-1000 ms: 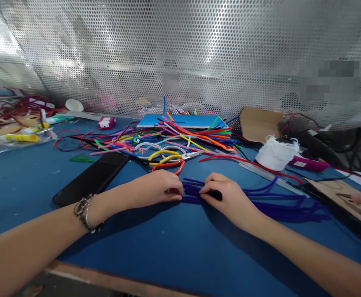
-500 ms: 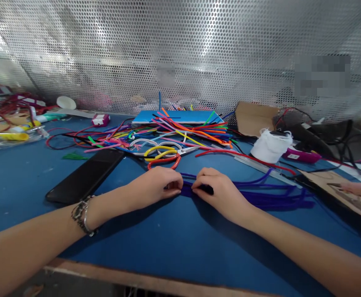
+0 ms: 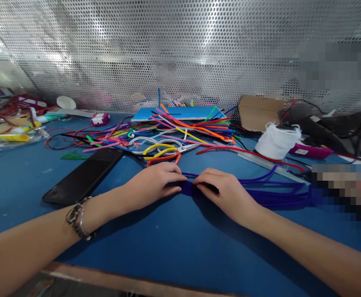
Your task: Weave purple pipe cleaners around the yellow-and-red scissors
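A bundle of dark purple pipe cleaners [image 3: 273,196] lies on the blue table [image 3: 168,243], running off to the right. My left hand [image 3: 155,184] is closed, pinching the bundle's left end. My right hand [image 3: 223,189] is closed over the bundle right beside it, fingertips nearly touching the left hand's. A bracelet sits on my left wrist.
A black phone [image 3: 83,175] lies left of my hands. Behind them are scissors with red and yellow handles [image 3: 165,153], a heap of coloured pipe cleaners [image 3: 193,128], a blue box [image 3: 180,112], a white thread roll [image 3: 276,140] and cardboard [image 3: 257,112]. A perforated metal screen stands at the back.
My two hands have drawn closer together on the purple bundle, closing the gap between them. The view has shifted slightly.
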A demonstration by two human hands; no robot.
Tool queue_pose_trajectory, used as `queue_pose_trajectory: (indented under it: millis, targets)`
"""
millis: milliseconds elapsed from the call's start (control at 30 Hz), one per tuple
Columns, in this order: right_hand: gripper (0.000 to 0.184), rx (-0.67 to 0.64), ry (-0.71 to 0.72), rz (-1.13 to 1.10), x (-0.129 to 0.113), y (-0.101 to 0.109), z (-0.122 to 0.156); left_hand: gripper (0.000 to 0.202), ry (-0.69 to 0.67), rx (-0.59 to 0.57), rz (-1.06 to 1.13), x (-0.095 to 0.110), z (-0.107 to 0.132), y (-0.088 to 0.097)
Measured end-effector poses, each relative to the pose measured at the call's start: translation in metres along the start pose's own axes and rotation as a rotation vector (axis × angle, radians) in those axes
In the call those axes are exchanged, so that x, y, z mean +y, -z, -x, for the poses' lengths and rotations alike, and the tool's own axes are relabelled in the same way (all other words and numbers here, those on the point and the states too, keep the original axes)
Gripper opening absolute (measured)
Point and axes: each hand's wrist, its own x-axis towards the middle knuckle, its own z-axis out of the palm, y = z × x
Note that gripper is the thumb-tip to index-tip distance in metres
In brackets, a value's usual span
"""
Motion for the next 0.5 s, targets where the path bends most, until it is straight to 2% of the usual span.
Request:
queue_pose_trajectory:
  millis: [233, 500]
  targets:
    - [0.024, 0.009, 0.093, 0.146, 0.0014, -0.0016, 0.0051, 0.020, 0.019, 0.022, 0.043, -0.0015, -0.0008, -0.0015]
    - [0.025, -0.034, 0.068, 0.223, -0.0060, 0.0028, 0.0044, 0.021, -0.074, 0.052, 0.016, -0.0008, 0.0002, -0.0022]
